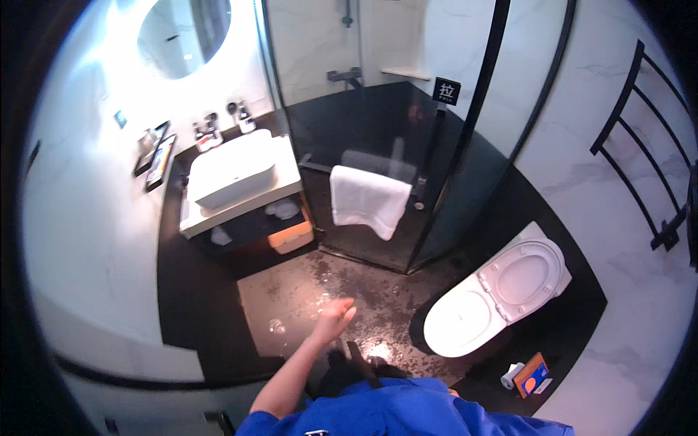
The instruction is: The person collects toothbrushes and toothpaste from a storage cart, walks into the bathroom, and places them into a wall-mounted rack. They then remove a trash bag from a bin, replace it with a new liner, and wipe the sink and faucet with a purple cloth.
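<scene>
My left hand is held out over the wet dark floor, fingers loosely curled. No object shows in it, though the palm side is hidden. Below it is a dark, narrow shape that I cannot make out, close to my legs. Only a small patch of skin shows at the right edge of my blue shirt; the right hand itself is out of view. Ahead, a white towel hangs over a bar on the glass shower enclosure. To the right stands a white toilet, lid and seat raised.
A white basin sits on a counter at left, with pump bottles behind it. An orange-topped box is below. By the toilet are a paper roll and a tissue box. A black towel rack is on the right wall.
</scene>
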Action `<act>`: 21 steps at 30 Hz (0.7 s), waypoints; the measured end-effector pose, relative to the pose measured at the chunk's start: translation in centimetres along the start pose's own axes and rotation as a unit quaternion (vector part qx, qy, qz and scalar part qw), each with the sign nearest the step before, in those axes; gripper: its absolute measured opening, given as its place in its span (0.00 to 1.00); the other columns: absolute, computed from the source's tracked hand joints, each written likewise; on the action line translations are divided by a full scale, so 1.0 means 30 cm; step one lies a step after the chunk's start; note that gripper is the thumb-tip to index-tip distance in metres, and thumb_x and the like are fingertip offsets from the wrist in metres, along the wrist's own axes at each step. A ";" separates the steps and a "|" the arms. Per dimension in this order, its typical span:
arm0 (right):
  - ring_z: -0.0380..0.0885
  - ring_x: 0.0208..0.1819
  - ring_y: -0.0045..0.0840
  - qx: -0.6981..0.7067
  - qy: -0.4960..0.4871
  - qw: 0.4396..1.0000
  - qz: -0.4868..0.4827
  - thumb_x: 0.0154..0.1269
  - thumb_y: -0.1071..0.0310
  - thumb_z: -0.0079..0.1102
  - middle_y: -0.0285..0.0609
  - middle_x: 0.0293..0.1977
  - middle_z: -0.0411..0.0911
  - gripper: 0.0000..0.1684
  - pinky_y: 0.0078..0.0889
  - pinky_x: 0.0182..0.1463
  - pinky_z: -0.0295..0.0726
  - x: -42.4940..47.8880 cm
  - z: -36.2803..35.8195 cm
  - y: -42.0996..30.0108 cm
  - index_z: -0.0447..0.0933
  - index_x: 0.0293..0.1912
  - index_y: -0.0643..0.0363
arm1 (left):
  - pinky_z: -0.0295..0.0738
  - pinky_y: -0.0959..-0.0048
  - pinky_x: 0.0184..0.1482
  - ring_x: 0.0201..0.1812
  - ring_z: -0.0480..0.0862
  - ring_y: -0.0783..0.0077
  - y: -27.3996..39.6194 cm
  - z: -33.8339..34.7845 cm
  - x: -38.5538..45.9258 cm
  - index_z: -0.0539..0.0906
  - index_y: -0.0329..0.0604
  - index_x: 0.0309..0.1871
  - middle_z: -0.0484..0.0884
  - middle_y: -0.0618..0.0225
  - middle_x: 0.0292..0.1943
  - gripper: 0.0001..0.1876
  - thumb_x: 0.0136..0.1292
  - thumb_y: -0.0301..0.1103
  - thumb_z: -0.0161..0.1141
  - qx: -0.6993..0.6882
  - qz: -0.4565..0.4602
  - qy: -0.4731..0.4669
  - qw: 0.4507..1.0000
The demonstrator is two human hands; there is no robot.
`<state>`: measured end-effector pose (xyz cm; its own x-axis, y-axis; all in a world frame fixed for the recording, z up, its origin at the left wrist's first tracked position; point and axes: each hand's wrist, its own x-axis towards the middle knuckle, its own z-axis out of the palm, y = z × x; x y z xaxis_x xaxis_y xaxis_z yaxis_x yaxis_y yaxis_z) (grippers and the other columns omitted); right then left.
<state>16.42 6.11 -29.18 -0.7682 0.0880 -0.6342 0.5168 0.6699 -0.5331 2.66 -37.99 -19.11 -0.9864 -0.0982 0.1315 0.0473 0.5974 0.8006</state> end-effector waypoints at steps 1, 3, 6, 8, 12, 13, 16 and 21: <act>0.68 0.69 0.55 0.007 0.005 1.000 0.012 0.72 0.45 0.57 0.63 0.63 0.73 0.31 0.47 0.75 0.63 0.001 0.015 -0.027 0.80 0.50 0.69 | 0.79 0.60 0.59 0.55 0.84 0.51 0.000 0.011 0.140 0.82 0.36 0.57 0.84 0.51 0.53 0.18 0.69 0.38 0.65 0.012 0.040 -0.009 0.999; 0.68 0.69 0.55 0.022 0.021 0.998 0.047 0.71 0.45 0.57 0.63 0.64 0.73 0.31 0.46 0.75 0.63 -0.012 0.047 -0.062 0.80 0.51 0.69 | 0.72 0.58 0.67 0.64 0.76 0.47 0.056 0.038 0.434 0.78 0.35 0.63 0.79 0.49 0.60 0.23 0.69 0.38 0.64 0.039 0.172 -0.031 0.984; 0.69 0.68 0.53 0.067 0.065 0.991 0.099 0.71 0.45 0.58 0.63 0.64 0.73 0.32 0.46 0.74 0.64 -0.059 0.114 -0.133 0.79 0.53 0.69 | 0.67 0.53 0.71 0.72 0.67 0.45 0.151 0.129 0.819 0.72 0.34 0.68 0.68 0.52 0.71 0.31 0.65 0.37 0.66 0.104 0.290 -0.024 0.951; 0.72 0.64 0.50 0.131 0.134 0.976 0.111 0.71 0.46 0.60 0.61 0.63 0.74 0.33 0.46 0.70 0.67 -0.109 0.116 -0.244 0.78 0.56 0.69 | 0.61 0.50 0.74 0.76 0.61 0.45 0.185 0.191 1.032 0.70 0.31 0.70 0.67 0.51 0.72 0.34 0.65 0.42 0.65 0.193 0.312 -0.002 0.930; 0.78 0.57 0.45 0.270 0.293 0.909 0.121 0.71 0.47 0.64 0.58 0.62 0.77 0.36 0.46 0.62 0.74 -0.250 0.155 -0.404 0.74 0.61 0.70 | 0.47 0.46 0.78 0.78 0.56 0.48 0.234 0.287 1.345 0.70 0.26 0.71 0.68 0.48 0.73 0.39 0.71 0.55 0.57 0.419 0.267 -0.042 0.867; 0.79 0.56 0.44 0.298 0.333 0.886 0.120 0.71 0.47 0.65 0.57 0.62 0.77 0.36 0.46 0.60 0.76 -0.291 0.168 -0.423 0.74 0.63 0.70 | 0.45 0.42 0.78 0.78 0.57 0.48 0.281 0.314 1.385 0.74 0.27 0.69 0.72 0.49 0.71 0.37 0.71 0.56 0.57 0.458 0.226 -0.109 0.853; 0.81 0.54 0.40 0.357 0.380 0.845 0.119 0.71 0.50 0.68 0.55 0.60 0.79 0.37 0.43 0.59 0.78 -0.336 0.218 -0.466 0.73 0.65 0.70 | 0.45 0.39 0.77 0.73 0.64 0.51 0.247 0.391 1.410 0.79 0.31 0.65 0.77 0.52 0.65 0.35 0.70 0.57 0.58 0.461 0.164 -0.120 0.864; 0.78 0.58 0.38 0.393 0.329 0.847 0.139 0.71 0.51 0.68 0.55 0.60 0.79 0.35 0.40 0.63 0.75 -0.274 0.186 -0.500 0.74 0.64 0.70 | 0.50 0.39 0.75 0.64 0.71 0.57 0.176 0.416 1.433 0.83 0.39 0.58 0.82 0.60 0.55 0.31 0.69 0.60 0.58 0.441 0.188 -0.082 0.874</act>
<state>17.09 -8.77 -19.09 -0.4858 0.7273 -0.4849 0.6064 -0.1191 -0.7862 -41.45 -29.11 -16.53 -0.9396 0.3104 0.1444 0.3060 0.9506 -0.0527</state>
